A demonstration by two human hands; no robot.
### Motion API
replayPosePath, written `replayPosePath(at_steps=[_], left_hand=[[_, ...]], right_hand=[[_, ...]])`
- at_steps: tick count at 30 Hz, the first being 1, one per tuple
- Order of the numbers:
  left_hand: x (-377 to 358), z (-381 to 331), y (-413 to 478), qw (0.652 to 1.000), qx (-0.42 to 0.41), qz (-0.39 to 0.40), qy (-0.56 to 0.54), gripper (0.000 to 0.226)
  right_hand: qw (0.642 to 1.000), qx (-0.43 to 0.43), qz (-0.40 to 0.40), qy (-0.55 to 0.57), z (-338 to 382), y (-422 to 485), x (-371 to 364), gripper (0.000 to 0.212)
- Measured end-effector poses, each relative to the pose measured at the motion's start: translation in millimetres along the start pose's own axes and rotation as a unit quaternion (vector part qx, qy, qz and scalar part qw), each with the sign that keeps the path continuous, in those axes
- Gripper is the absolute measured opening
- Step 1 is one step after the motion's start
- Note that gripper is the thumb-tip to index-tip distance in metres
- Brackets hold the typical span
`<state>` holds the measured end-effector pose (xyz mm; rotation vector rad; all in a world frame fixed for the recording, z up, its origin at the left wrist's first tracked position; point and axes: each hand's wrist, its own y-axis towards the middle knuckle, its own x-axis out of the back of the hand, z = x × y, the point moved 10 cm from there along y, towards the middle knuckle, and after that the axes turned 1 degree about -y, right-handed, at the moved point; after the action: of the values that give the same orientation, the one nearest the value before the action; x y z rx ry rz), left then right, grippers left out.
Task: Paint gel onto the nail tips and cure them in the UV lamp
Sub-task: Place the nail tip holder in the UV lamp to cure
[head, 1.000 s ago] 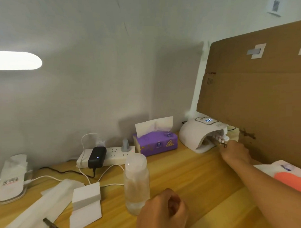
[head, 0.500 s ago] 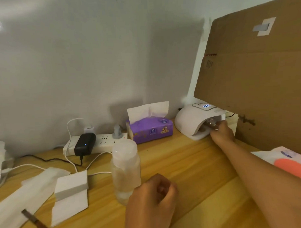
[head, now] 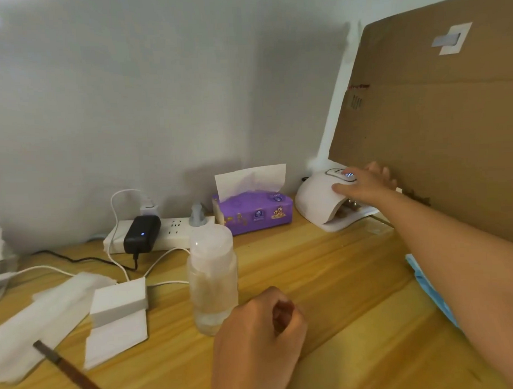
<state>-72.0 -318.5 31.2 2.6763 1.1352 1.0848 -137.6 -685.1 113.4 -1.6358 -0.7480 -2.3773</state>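
Note:
The white UV lamp (head: 316, 201) stands at the back right of the wooden table, its small display lit. My right hand (head: 365, 184) lies over the lamp's top, fingers spread across the control panel and thumb on the dome's front. Inside the lamp's mouth a small holder with nail tips (head: 350, 206) shows dimly. My left hand (head: 257, 342) rests near the front edge with fingers curled in, holding nothing that I can see. A brown-handled brush (head: 72, 374) lies at the front left.
A frosted pump bottle (head: 213, 280) stands just behind my left hand. A purple tissue box (head: 254, 213), a white power strip with a black charger (head: 141, 234), cables and white wipes (head: 117, 312) fill the left and back. A cardboard sheet (head: 436, 124) walls the right.
My right hand left the lamp's mouth, where it put the nail tip holder, and rose onto the lamp's top. The camera tilted down and right. My left hand stayed still.

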Motion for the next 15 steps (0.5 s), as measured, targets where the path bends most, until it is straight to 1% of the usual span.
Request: replayPosePath(at_steps=[2,5,9,11,13,15], left_hand=[[0,0,0,1.000,-0.001,-0.002,0.005,0.022],[-1,1,1,1.000,0.001,0.001,0.011,0.019],[-2,0,2,1.000,-0.005,0.004,0.023,0.021],[-2,0,2,1.000,-0.006,0.004,0.027,0.022],[-2,1,1,1.000,-0.004,0.002,0.028,0.022],[-3,2,1,1.000,-0.002,-0.002,0.018,0.021]], right_hand=[[1.000,-0.001,0.015,-0.024,2,4,-3,0.059],[0.997,0.004,0.015,-0.071,5,6,-3,0.056],[0.989,0.044,0.019,-0.142,16,6,-3,0.054],[0.989,0.043,0.032,-0.136,16,8,-2,0.054],[0.994,0.028,0.046,-0.098,12,12,-3,0.052],[0.997,0.009,0.030,-0.068,10,15,-1,0.046]])
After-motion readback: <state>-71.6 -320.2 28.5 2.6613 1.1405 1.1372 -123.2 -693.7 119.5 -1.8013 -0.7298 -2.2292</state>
